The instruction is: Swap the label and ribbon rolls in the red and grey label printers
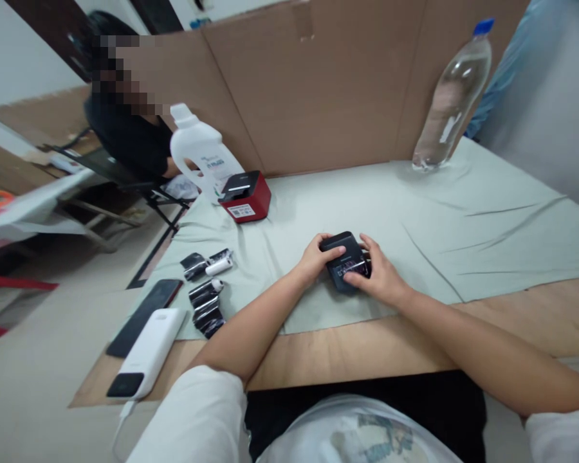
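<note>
Near the front of the cloth-covered table, a small black box-shaped device (342, 257) is held between my two hands. My left hand (317, 258) grips its left side, thumb laid across the top face. On the opposite side, my right hand (379, 273) has its thumb pressed on the lower part, over a shiny dark strip or label with small markings. The index finger of that hand is raised off the far right edge. The underside is hidden. Left of my forearm lie small white rolls (219, 266) with crumpled black shiny strips (206, 308).
A red and black box (247, 196) stands beside a white jug (205, 151). A phone (145, 317) and a white power bank (147, 354) with a cable lie at the left edge. A clear bottle (453, 103) leans against the cardboard wall (318, 96). Another person (125, 141) sits beyond, left.
</note>
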Tool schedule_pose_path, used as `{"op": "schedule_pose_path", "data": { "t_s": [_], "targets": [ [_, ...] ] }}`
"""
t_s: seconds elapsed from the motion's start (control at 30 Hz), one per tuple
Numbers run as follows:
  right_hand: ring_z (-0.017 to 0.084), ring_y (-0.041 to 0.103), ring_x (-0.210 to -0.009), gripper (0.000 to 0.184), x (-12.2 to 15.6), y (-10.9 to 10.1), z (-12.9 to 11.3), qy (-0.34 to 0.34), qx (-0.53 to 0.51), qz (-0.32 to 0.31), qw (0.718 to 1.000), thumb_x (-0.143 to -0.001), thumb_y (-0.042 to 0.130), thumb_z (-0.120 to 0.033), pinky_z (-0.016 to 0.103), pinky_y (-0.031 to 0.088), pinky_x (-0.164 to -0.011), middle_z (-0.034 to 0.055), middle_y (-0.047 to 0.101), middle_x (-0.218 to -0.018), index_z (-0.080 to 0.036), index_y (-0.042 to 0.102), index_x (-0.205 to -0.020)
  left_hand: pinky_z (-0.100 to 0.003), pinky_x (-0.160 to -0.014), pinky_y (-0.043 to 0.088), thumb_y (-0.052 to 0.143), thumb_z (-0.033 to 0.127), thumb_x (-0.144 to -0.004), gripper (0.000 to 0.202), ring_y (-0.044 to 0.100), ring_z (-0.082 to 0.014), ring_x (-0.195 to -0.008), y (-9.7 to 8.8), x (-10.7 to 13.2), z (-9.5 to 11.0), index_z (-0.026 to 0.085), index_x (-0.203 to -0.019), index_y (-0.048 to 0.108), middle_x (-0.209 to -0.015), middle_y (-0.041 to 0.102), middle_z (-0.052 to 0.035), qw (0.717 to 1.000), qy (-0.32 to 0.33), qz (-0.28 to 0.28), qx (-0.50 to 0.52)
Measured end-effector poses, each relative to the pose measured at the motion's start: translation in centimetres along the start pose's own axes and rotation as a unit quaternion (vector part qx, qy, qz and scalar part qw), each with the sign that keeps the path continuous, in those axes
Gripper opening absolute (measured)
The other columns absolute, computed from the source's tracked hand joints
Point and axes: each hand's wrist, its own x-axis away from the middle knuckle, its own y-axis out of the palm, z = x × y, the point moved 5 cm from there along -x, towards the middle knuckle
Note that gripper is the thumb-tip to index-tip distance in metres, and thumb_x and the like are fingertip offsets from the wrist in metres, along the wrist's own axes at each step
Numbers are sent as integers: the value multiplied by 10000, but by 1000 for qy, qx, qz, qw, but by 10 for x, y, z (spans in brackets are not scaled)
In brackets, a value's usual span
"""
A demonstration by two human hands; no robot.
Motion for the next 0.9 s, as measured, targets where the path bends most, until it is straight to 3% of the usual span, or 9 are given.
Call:
{"op": "schedule_pose_path", "data": {
  "t_s": [0.1, 0.2, 0.3, 0.37, 0.5, 0.63, 0.73, 0.8, 0.9],
  "targets": [
    [400, 401, -1327, 1087, 12, 9, -17, -45, 116, 10, 992, -624, 775, -601, 630, 378, -1044, 179, 370, -1450, -285, 205, -1493, -249, -655, 470, 768, 471, -628, 558, 591, -154, -800, 0, 3, 2, 186, -1050, 539, -951, 630, -41, 998, 39, 38, -30],
    [436, 411, -1293, 1112, 17, 17, -23, -34, 196, 14, 980, -602, 797, -561, 652, 391, -1002, 211, 341, -1448, -267, 208, -1498, -236, -610, 465, 729, 540, -663, 528, 584, -149, -763, -1, 4, 2, 182, -1009, 552, -876, 612, -22, 995, 57, 61, -60],
    [407, 470, -1223, 1023, 8, 15, -18, -29, 220, -2, 975, -642, 760, -503, 598, 437, -963, 233, 438, -1353, -195, 260, -1479, -221, -486, 447, 603, 640, -746, 504, 584, -131, -632, -2, 0, -4, 186, -953, 529, -784, 569, 4, 998, 16, 51, -31],
    [370, 513, -1170, 970, -8, 2, -6, -28, 212, -3, 977, -659, 730, -478, 551, 461, -948, 216, 509, -1278, -171, 287, -1465, -229, -433, 452, 511, 658, -805, 492, 594, -124, -538, -2, -3, -7, 188, -946, 486, -764, 561, 8, 999, -30, 37, 10],
    [365, 539, -1138, 907, -63, -58, 43, 13, 238, 73, 968, -654, 708, -465, 547, 443, -971, 206, 563, -1228, -143, 361, -1427, -203, -370, 427, 581, 503, -829, 357, 603, -106, -440, -5, -7, -7, 182, -919, 454, -779, 576, 4, 996, -90, 22, -3],
    [363, 529, -1183, 950, -115, -152, 105, 182, 269, 186, 927, -637, 731, -451, 494, 415, -1016, 224, 543, -1273, -82, 362, -1430, -173, -332, 386, 608, 334, -827, 214, 576, -78, -395, -7, -10, -5, 171, -844, 471, -757, 587, 10, 994, -98, 18, -46],
    [366, 501, -1225, 1009, -130, -210, 135, 278, 306, 231, 881, -648, 749, -453, 463, 394, -1026, 248, 492, -1340, -77, 304, -1472, -171, -321, 379, 610, 308, -820, 189, 567, -76, -380, -7, -12, -6, 172, -834, 480, -730, 589, 20, 993, -104, 20, -52],
    [372, 479, -1247, 1021, -131, -232, 146, 293, 323, 231, 870, -668, 747, -462, 453, 371, -1031, 272, 464, -1362, -65, 278, -1484, -174, -317, 376, 604, 296, -822, 174, 567, -80, -376, -7, -13, -7, 172, -830, 482, -720, 587, 23, 992, -108, 18, -57],
    [378, 450, -1264, 982, -126, -242, 155, 295, 324, 224, 870, -724, 702, -486, 455, 338, -1043, 293, 437, -1374, -33, 262, -1477, -177, -315, 367, 558, 274, -848, 131, 567, -81, -375, -7, -14, -6, 170, -825, 480, -719, 581, 23, 992, -109, 11, -65]
  ]
}}
